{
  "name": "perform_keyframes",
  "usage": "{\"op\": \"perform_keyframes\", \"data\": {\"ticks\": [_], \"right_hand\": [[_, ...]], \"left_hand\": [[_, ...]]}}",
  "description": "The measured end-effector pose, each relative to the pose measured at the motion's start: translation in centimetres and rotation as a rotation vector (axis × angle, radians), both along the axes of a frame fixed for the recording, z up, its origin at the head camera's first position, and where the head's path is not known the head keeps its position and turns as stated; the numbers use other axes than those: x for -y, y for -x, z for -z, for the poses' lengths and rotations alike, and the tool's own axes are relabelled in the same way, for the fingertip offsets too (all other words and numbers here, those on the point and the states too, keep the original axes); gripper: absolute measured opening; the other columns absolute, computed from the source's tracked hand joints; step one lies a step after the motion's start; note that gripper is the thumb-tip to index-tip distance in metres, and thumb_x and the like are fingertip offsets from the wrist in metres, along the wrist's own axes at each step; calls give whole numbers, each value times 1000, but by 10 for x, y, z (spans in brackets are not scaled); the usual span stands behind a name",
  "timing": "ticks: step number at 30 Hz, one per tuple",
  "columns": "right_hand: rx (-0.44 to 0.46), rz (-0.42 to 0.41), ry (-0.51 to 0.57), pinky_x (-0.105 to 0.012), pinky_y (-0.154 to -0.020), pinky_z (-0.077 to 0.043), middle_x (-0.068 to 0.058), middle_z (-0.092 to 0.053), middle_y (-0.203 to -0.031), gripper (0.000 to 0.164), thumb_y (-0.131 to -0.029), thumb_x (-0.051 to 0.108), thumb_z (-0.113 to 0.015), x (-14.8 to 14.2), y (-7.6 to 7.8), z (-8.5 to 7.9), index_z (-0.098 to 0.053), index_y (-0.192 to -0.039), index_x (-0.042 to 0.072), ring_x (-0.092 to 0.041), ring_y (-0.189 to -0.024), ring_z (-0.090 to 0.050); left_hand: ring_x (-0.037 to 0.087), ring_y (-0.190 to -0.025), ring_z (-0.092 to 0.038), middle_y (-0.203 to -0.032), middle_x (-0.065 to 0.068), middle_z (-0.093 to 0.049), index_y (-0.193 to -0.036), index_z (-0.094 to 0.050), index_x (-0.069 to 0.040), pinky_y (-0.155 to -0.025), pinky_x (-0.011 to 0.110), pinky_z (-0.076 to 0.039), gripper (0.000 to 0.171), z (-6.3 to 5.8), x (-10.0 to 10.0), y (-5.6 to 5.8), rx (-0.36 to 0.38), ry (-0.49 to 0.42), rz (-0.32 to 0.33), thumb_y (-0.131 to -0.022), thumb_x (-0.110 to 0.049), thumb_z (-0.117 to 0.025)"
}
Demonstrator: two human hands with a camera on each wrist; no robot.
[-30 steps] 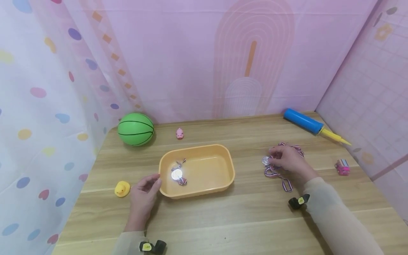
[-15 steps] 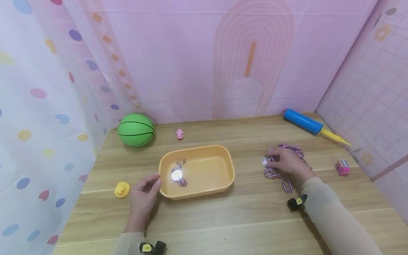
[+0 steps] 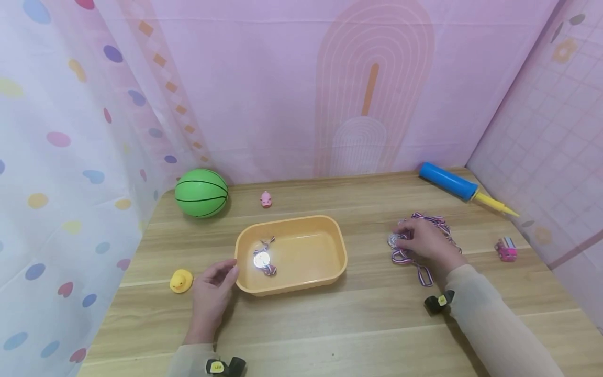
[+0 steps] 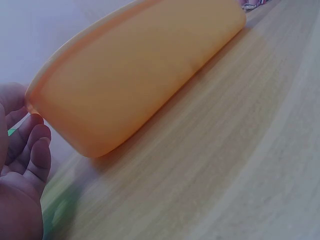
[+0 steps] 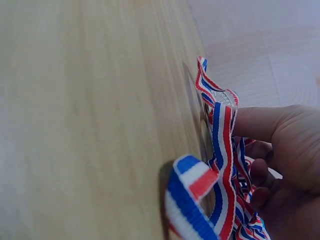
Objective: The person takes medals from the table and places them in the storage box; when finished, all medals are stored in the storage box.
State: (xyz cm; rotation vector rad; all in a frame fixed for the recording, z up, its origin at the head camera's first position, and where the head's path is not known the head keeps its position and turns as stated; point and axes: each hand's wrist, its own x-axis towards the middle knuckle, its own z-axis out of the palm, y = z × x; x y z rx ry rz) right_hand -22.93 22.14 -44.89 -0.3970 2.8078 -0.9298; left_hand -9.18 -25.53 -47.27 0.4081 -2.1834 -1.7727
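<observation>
A silver medal (image 3: 261, 259) with a crumpled striped ribbon lies in the left part of a yellow-orange plastic basin (image 3: 330, 280). My left hand (image 3: 214, 290) pinches the basin's left rim between thumb and fingers; the left wrist view shows the basin's outer wall (image 4: 135, 75) beside them. To the right, my right hand (image 3: 426, 238) is low over a tangle of red, white and blue ribbons (image 3: 425, 275). It pinches a silver medal (image 3: 393, 240) at the left of that pile. Close to its thumb, ribbon (image 5: 222, 155) partly hides the medal in the right wrist view.
A green ball (image 3: 201, 192) and a small pink pig toy (image 3: 266, 199) stand at the back. A yellow rubber duck (image 3: 181, 281) sits left of the left hand. At the right are a blue pump (image 3: 447, 179) with a yellow nozzle and a pink toy vehicle (image 3: 506, 249).
My right hand has shifted slightly over the ribbon pile, uncovering more ribbon behind it, and the medal at its fingertips has moved a little. My left hand and the basin stay put.
</observation>
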Motion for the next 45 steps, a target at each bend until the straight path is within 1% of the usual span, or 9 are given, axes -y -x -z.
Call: {"op": "perform_keyframes", "data": {"ticks": [4,8,11,17,21,27,36,39,45], "right_hand": [[-21,11,33,-52,-95,-42,-13,-64,-120,17,-82,17,-77,0,-1,-1,-74,-98,16,-33,-113,-54],[-15,-15,87,-40,-79,-48,-5,-68,-94,7,-83,17,-75,0,-3,-4,-73,-90,17,-25,-90,-59],[-6,-34,137,-30,-68,-46,-1,-66,-83,5,-84,17,-75,-2,-3,-7,-72,-88,15,-19,-79,-57],[4,18,194,-28,-66,-47,-5,-67,-94,14,-86,23,-74,-3,-5,-16,-71,-93,11,-18,-81,-56],[40,43,257,-29,-63,-49,-9,-67,-89,21,-89,25,-70,-6,-6,-24,-68,-97,6,-20,-76,-58],[38,78,381,-30,-62,-48,-10,-64,-88,27,-92,23,-67,-10,-10,-41,-64,-101,-2,-17,-76,-54],[-5,149,469,-23,-65,-49,4,-63,-88,33,-92,27,-66,-6,-20,-65,-62,-107,-2,-11,-78,-55],[19,154,488,-24,-68,-52,5,-65,-89,35,-92,27,-67,-2,-24,-70,-62,-110,-2,-10,-79,-58],[56,126,527,-28,-73,-55,-2,-67,-89,35,-92,22,-66,9,-29,-78,-61,-112,-6,-13,-79,-63]], "left_hand": [[14,-89,-59,-95,-2,-68,-108,-68,-1,-72,17,-50,23,0,0,0,-11,-5,0,-88,-12,-71],[14,-88,-59,-94,-2,-68,-108,-68,0,-72,17,-50,24,1,0,0,-19,-11,4,-87,-12,-72],[13,-88,-59,-94,-2,-68,-108,-68,2,-72,17,-50,25,1,-1,0,-22,-16,6,-87,-12,-72],[13,-87,-59,-94,-2,-68,-108,-67,2,-72,17,-50,25,0,-2,0,-26,-18,5,-88,-12,-71],[13,-86,-59,-93,-1,-69,-108,-67,4,-72,17,-50,25,0,-2,0,-31,-31,2,-88,-10,-71],[13,-87,-59,-94,0,-69,-108,-68,2,-71,17,-50,24,2,-1,1,-15,-25,-1,-88,-11,-71],[14,-86,-59,-93,-2,-69,-107,-69,0,-70,18,-50,23,2,0,0,-25,-23,-7,-87,-11,-72],[14,-87,-59,-94,-2,-69,-107,-69,0,-71,18,-50,23,1,0,1,-26,-24,-6,-87,-12,-72],[13,-87,-59,-95,1,-69,-107,-68,2,-71,17,-50,25,1,-1,1,-33,-28,1,-87,-12,-72]]}}
